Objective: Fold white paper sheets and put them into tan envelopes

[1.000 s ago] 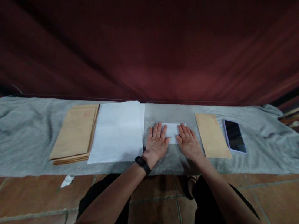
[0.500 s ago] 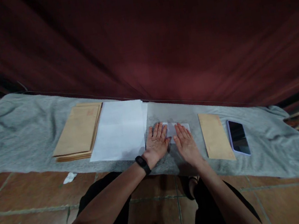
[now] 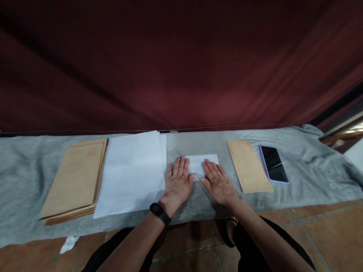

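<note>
Grey cloth (image 3: 10, 179) spread on floor, under everything. White sheet stack (image 3: 129, 173) just left of grip; brown envelope stack (image 3: 74, 181) beyond it. Single brown envelope (image 3: 247, 164) just right. Left hand (image 3: 177, 184), right hand (image 3: 217, 183): grip apart, fingers flat, nothing clasped. Smartphone (image 3: 273, 164) farther right. Folded white paper (image 3: 199, 163) under fingertips. Best, likely: even pressure, smooth outward along crease.

White folded paper (image 3: 202, 164) under my palms, brown envelope (image 3: 249, 172) just right of my right hand (image 3: 218, 184), grey cloth (image 3: 10, 179) beneath, dark red curtain (image 3: 169, 51) beyond.
</note>
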Demonstrator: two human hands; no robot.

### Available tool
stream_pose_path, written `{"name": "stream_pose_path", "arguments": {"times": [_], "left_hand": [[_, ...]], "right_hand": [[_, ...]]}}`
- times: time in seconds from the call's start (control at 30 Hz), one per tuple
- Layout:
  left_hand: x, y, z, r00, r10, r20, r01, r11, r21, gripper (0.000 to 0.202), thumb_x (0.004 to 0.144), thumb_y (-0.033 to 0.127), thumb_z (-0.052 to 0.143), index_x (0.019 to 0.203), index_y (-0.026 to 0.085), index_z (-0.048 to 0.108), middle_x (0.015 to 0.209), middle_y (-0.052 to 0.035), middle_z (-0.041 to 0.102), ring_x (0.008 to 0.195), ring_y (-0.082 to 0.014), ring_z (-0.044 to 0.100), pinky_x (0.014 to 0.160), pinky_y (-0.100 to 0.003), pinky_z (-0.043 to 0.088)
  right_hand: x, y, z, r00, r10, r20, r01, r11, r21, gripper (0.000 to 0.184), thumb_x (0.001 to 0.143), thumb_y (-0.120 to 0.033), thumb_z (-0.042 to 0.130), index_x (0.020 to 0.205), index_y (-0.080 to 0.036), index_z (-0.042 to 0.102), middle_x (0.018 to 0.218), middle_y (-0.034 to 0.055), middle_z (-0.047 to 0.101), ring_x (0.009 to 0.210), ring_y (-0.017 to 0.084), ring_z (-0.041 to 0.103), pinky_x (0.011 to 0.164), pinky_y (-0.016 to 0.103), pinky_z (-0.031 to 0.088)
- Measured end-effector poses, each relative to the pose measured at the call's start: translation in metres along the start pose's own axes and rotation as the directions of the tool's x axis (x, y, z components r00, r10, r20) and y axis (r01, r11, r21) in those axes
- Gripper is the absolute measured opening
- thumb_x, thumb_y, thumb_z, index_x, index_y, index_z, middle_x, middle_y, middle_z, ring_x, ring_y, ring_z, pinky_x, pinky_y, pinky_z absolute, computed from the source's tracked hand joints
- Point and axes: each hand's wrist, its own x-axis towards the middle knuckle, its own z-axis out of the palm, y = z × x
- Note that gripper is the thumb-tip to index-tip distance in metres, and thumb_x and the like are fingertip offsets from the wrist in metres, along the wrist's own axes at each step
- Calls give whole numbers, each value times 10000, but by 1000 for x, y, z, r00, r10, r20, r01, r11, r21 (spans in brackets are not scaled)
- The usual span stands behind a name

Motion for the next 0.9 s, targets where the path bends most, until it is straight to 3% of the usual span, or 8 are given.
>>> {"name": "stream_pose_path", "arguments": {"times": [0.23,0.37,0.47,0.57,0.63,0.9], "left_hand": [[-2,-6,1,999,-36,-17,36,999,16,569,1003,307,327,1531,96,328,1614,-115,287,1504,-269,240,1229,-509,185],[-1,-7,0,993,-48,-106,49,999,8,565,990,271,327,1505,44,358,1583,-166,345,1491,-281,275,1231,-496,203],[0,4,-2,981,87,-175,-96,994,-44,561,986,251,328,1509,50,345,1580,-167,357,1496,-255,266,1229,-465,235],[-2,21,0,945,285,-161,-303,948,-98,545,998,267,329,1515,96,341,1588,-129,358,1496,-225,266,1221,-437,267],[-3,28,5,930,342,-139,-357,928,-107,538,1010,300,330,1509,103,349,1588,-128,359,1493,-224,276,1220,-442,269],[-3,14,16,966,235,-110,-243,968,-57,606,1007,406,365,1509,68,351,1588,-168,341,1497,-260,263,1215,-445,273]], "right_hand": [[-4,16,-4,996,88,-2,-88,993,-77,578,1048,-378,313,1555,-104,275,1603,133,309,1481,262,298,1199,461,253],[-3,16,-5,992,129,0,-129,987,-95,574,1041,-355,329,1551,-95,286,1600,129,316,1475,261,311,1199,445,251],[-2,14,-4,988,155,9,-153,983,-98,576,1036,-354,337,1555,-112,280,1603,116,311,1475,261,312,1198,447,252],[-1,13,-2,985,170,16,-168,981,-102,578,1030,-350,338,1562,-134,270,1604,113,304,1480,259,304,1195,464,254],[-1,12,-2,985,174,24,-170,980,-108,580,1028,-350,342,1561,-133,273,1606,112,298,1484,257,293,1195,465,254],[-2,22,-8,979,204,7,-201,971,-131,558,1030,-327,328,1544,-109,313,1589,106,344,1460,250,344,1187,428,288]]}}
